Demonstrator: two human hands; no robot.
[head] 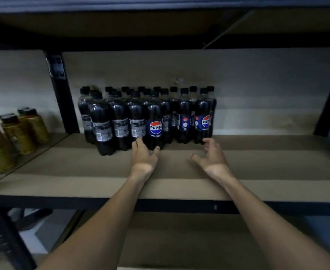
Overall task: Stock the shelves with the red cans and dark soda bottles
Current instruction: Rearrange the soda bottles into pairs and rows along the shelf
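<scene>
Dim black-framed shelving (267, 168) against a pale wall (257, 84).

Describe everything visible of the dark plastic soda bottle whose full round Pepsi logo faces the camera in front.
The dark plastic soda bottle stands upright on the brown board shelf, in the group's front row. Filled with dark liquid, it has a black cap and a blue label bearing a round red, white and blue logo. On both sides other bottles crowd it. The left hand, fingers spread, reaches its base; contact is unclear.

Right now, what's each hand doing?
Left hand: open, holding nothing, beside the front Pepsi bottle.
Right hand: open, holding nothing.
</scene>
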